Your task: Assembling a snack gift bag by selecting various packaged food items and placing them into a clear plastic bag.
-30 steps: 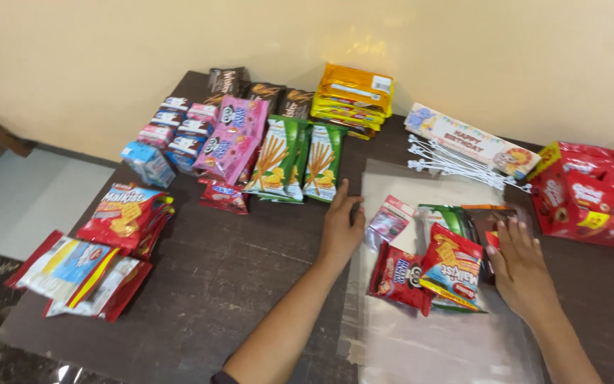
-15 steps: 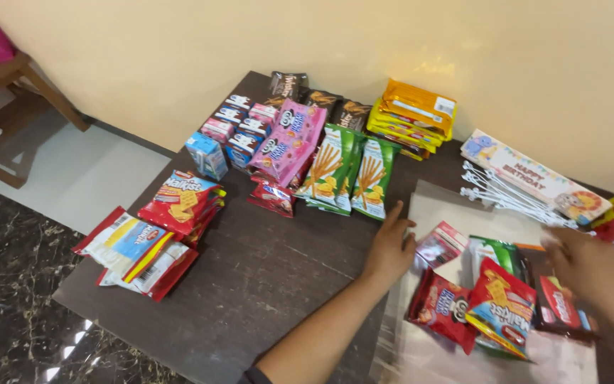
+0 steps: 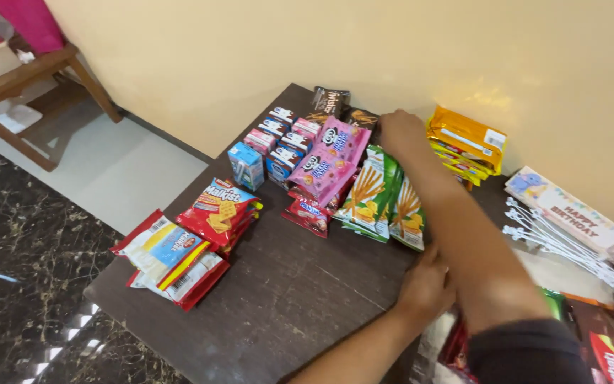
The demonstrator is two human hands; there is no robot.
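I saw my right hand (image 3: 401,131) stretched to the upper middle of the frame, fingers curled down over the dark brown foil snack packets (image 3: 361,116) at the far edge of the dark wooden counter (image 3: 278,299); I could not tell whether it gripped one. Those packets were glossy, dark with gold print, lying flat between the pink biscuit packs (image 3: 332,156) and the stack of yellow wafer packs (image 3: 467,142). My left hand (image 3: 428,288) lay flat and open at lower right, holding nothing, just beside the green breadstick packets (image 3: 385,199).
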